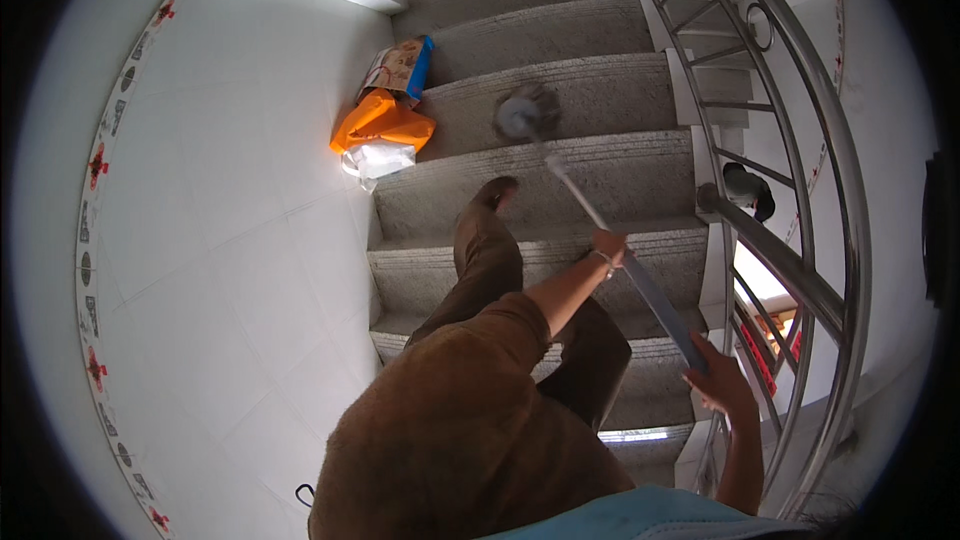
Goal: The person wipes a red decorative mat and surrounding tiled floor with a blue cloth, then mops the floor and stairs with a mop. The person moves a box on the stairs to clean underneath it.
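A mop with a long handle (661,307) slants across the grey stone stairs (600,165). Its round grey head (519,114), blurred by motion, lies on a step ahead of me. My left hand (609,243), with a bracelet at the wrist, is wrapped around the middle of the handle. Near its upper end, my right hand (721,376) grips the blue-grey part of the same handle. My left foot (499,191) is on a step below the mop head; my right foot is mostly hidden behind my left arm.
Against the white tiled wall (247,165) sit an orange plastic bag (384,124), a printed bag or box (397,69) and a clear-white plastic bag (381,160). A stainless-steel railing (832,127) borders the right side. Beyond it, what looks like a person (746,187) is partly visible.
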The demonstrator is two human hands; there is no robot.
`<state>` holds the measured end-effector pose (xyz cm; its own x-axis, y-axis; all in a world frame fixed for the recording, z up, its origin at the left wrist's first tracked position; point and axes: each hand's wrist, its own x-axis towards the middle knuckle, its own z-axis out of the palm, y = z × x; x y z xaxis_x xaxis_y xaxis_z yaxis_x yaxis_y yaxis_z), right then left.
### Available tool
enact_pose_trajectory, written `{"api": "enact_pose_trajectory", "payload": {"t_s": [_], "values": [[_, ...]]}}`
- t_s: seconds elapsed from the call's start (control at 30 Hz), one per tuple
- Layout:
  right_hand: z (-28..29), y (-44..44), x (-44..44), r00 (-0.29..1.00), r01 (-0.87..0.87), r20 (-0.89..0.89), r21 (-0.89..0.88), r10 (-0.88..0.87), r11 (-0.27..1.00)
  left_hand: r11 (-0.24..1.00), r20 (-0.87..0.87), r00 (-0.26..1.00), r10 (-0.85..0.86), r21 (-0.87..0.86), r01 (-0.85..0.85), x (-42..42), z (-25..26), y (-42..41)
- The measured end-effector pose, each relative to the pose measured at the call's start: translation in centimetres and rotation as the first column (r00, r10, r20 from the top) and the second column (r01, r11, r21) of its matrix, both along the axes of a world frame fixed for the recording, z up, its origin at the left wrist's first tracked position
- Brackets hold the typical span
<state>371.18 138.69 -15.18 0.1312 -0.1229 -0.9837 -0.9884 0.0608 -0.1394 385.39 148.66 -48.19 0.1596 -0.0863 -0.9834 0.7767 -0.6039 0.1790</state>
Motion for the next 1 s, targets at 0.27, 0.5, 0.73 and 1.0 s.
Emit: {"api": "enact_pose_trajectory", "payload": {"t_s": [0.27, 0.5, 0.73, 1.0], "values": [[-13.5, -2.6, 13.2, 0.873, -0.302, 0.275, -0.343, 0.402, 0.889, 0.881, 0.064, 0.888, -0.456, 0.175, 0.44, 18.9, -10.6, 2.7], [-4.8, 5.6, 2.6, 0.994, 0.072, 0.099, -0.208, -0.052, 0.976, 0.041, 0.217, 0.048, -0.975, -0.037, 0.998, 5.5, -4.9, 4.8], [6.1, 16.7, 6.2, 0.523, 0.818, -0.103, -0.218, -0.846, 0.532, 0.493, 0.023, 0.515, -0.857, -0.258, 0.831, 0.2, 5.1, -1.1], [1.9, 13.2, 10.6, 0.376, 0.9, -0.064, -0.213, -0.924, 0.381, 0.442, 0.13, 0.491, -0.861, -0.284, 0.851, 2.4, 2.2, -6.6]]}}
